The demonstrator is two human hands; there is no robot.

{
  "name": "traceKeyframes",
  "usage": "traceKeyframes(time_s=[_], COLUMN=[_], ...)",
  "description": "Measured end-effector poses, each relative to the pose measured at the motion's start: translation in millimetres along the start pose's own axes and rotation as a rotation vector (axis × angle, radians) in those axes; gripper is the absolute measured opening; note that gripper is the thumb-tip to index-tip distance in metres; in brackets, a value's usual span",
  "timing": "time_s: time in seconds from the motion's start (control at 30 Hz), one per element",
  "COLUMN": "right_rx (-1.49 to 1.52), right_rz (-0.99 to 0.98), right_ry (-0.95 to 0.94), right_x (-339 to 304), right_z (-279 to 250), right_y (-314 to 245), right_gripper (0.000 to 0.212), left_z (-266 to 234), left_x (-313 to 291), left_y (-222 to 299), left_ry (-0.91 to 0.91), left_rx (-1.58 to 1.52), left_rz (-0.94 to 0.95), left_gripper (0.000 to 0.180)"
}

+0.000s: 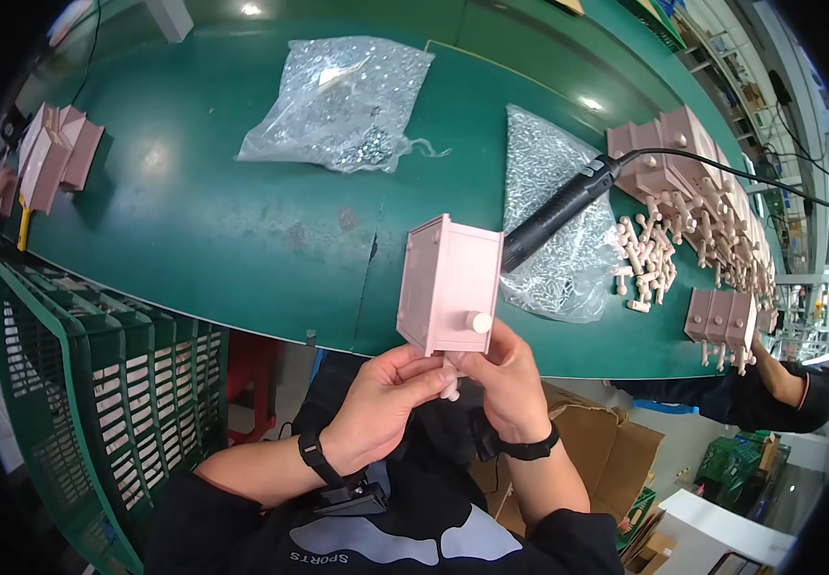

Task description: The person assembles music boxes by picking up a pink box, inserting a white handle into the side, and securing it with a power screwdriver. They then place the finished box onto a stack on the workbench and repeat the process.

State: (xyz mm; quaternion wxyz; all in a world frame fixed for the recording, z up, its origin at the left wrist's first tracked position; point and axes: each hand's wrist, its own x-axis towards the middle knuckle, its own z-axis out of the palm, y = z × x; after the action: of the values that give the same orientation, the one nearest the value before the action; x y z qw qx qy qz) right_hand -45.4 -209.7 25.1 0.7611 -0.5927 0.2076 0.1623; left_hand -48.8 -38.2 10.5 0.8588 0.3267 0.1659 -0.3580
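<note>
In front of me, at the table's near edge, is a small pale pink box point(445, 283) with raised panels and a round knob point(478, 322) on its side. My left hand point(381, 398) is closed, its thumb and fingers pinching a short turned pink peg point(450, 381) at the box's near end. My right hand point(508, 379) is closed round that end from the right, its thumb beside the peg. Some of its fingers are hidden behind the box. Just beyond the box lies the tip of a black corded electric screwdriver point(563, 211).
A bag of screws point(553, 278) lies under the screwdriver; another clear bag of metal parts point(347, 105) is farther left. Loose pink pegs point(646, 259) and more pink boxes point(673, 158) are at right. A green crate point(137, 402) stands at left. Co-workers' arms point(781, 379) show at both sides.
</note>
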Motion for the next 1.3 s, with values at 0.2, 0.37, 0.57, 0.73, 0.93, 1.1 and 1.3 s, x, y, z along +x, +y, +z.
traceKeyframes(time_s=[0.2, 0.37, 0.57, 0.73, 0.93, 1.1, 1.3], right_rx=[-0.412, -0.630, -0.955, -0.663, -0.566, -0.461, -0.109], right_rz=[-0.024, -0.544, -0.624, -0.621, -1.006, -1.248, -1.116], right_ry=[-0.116, 0.444, 0.836, 0.524, 0.479, 0.175, 0.170], right_x=[4.1, 38.1, 127.6, 121.4, 25.9, 31.2, 34.9], right_z=[-19.6, -70.6, -110.0, -94.4, -17.9, 2.2, 3.8], right_y=[-10.1, -77.0, -141.6, -154.7, -160.1, -122.9, -101.5], right_gripper=[0.029, 0.031, 0.041, 0.041, 0.035, 0.030, 0.032], left_z=[2.3, 3.5, 9.8, 3.9, -4.3, 4.1, 5.4], left_x=[2.7, 2.6, -0.3, 0.6, 2.3, 4.5, 2.1], left_y=[3.2, 5.2, 4.7, 0.5, 1.4, 8.3, 1.1], left_ry=[-0.043, -0.017, -0.016, -0.039, -0.033, -0.062, -0.044], left_rx=[0.006, 0.055, 0.087, 0.059, 0.049, 0.071, 0.023], left_rz=[0.011, -0.009, 0.014, 0.012, 0.018, 0.019, 0.011], left_gripper=[0.026, 0.026, 0.023, 0.023, 0.027, 0.029, 0.029])
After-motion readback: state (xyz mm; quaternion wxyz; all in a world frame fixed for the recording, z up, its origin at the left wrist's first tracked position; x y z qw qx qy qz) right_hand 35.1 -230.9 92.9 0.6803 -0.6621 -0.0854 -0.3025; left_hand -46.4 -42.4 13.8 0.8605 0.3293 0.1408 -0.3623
